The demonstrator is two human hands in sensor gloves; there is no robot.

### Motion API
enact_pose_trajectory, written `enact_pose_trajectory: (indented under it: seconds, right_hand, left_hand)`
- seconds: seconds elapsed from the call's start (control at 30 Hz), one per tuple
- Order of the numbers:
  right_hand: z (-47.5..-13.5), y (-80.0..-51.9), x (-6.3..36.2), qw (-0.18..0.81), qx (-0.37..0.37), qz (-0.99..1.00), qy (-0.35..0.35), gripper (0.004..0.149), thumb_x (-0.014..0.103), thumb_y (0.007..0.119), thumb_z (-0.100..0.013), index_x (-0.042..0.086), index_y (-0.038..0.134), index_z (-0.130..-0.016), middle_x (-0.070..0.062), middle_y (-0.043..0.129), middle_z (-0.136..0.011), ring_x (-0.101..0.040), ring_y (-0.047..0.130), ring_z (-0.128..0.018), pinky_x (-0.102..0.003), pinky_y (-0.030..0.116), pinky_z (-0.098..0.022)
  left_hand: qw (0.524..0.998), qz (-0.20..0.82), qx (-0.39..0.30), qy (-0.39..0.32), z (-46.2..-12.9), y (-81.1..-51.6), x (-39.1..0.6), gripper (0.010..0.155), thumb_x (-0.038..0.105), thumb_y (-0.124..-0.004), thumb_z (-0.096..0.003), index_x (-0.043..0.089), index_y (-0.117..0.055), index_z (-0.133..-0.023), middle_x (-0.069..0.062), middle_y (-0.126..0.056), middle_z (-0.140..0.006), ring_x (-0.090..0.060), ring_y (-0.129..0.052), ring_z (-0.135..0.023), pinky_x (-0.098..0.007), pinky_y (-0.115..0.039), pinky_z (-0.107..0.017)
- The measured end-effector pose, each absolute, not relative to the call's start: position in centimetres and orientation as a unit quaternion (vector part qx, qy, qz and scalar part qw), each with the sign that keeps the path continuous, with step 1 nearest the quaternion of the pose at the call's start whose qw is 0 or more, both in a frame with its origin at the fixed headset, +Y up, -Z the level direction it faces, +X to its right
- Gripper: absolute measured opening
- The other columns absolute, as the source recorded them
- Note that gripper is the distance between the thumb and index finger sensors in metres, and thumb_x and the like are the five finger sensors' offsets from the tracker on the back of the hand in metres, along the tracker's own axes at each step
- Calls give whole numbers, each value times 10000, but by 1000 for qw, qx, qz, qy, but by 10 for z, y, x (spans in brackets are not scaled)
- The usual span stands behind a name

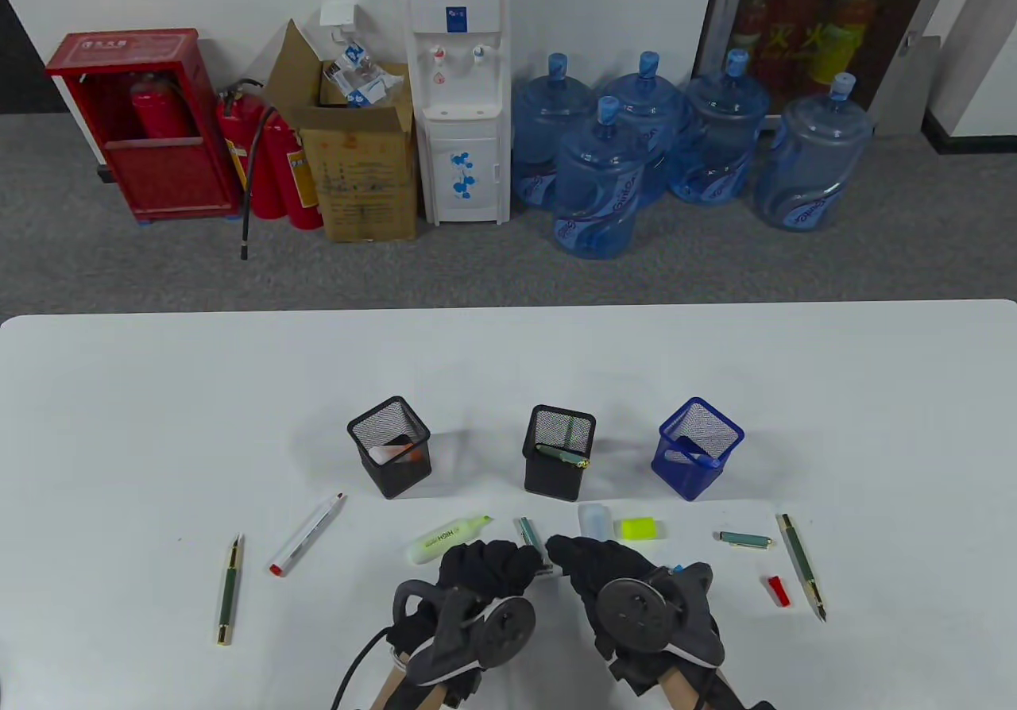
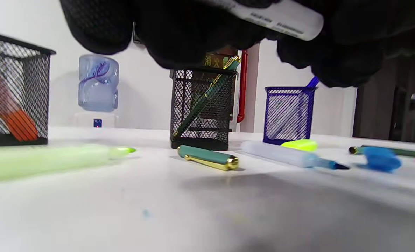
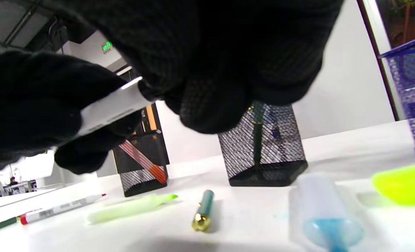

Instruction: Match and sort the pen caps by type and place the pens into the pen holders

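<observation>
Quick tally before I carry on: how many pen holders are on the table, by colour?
Black: 2, the left black holder and the middle black holder
Blue: 1, the blue holder
Total: 3

In front of my fingers [image 1: 485, 555] lies the green highlighter [image 1: 446, 539], and I can read "HIGH" printed along its barrel. Far off on the floor, the blue water bottles [image 1: 594, 194] carry a curved logo too small for me to read, and the red cabinet's [image 1: 147, 126] characters stay illegible.
</observation>
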State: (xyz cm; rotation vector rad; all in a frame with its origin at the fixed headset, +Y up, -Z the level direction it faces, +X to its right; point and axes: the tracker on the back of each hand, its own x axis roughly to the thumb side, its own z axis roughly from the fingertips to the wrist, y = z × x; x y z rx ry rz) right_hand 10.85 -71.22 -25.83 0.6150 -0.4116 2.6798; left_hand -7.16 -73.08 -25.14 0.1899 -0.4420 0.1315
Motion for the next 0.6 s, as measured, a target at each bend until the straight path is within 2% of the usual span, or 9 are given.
enact_pose_trajectory:
  seconds: [0.17,0.27,0.3,0.37,0.4,0.6]
  right_hand:
    - [-261,-719,113,202,209,948,-129,503,281,826,-352,247,843,-854,43,1019,-773,-92,1110,-474,-356,1016,-423]
    - [-261,-718,118,179,207,952,-133,507,321,824,-367,271,826,-871,46,1001,-787,-87,1094,-497,-348,998,-448]
    - [-261,-716,119,178,209,952,-138,504,334,823,-367,282,826,-868,54,1002,-785,-84,1091,-493,-346,993,-451]
    - [-262,-706,125,176,207,952,-143,512,370,818,-364,296,822,-871,65,999,-777,-89,1073,-493,-360,969,-468]
    - [-263,-699,131,170,204,952,-151,512,391,813,-363,299,825,-867,72,997,-765,-83,1066,-494,-364,962,-474]
    - [-278,-647,186,119,132,962,-209,514,427,818,-357,310,830,-857,83,984,-735,-70,1051,-484,-390,940,-513]
  left_hand:
    - [969,44,108,-216,-251,-734,-71,541,304,-603,-422,337,-625,-961,19,-783,-914,-203,-932,-678,-541,-747,-699]
    - [973,42,104,-202,-253,-737,-70,548,326,-610,-436,354,-589,-983,38,-747,-978,-215,-917,-799,-558,-691,-741]
    - [973,46,102,-202,-252,-739,-69,611,355,-629,-434,336,-503,-1032,27,-675,-1038,-232,-863,-881,-568,-651,-761]
    - [974,36,110,-193,-251,-741,-69,810,420,-668,-421,279,-235,-1090,-42,-396,-1159,-307,-609,-1075,-600,-518,-806]
    - [975,18,115,-189,-251,-741,-70,850,439,-672,-417,267,-178,-1086,-55,-346,-1169,-314,-567,-1098,-598,-503,-812]
    - [984,11,95,-152,-257,-743,-83,894,481,-666,-411,260,-123,-1085,-73,-285,-1181,-323,-528,-1098,-603,-477,-811]
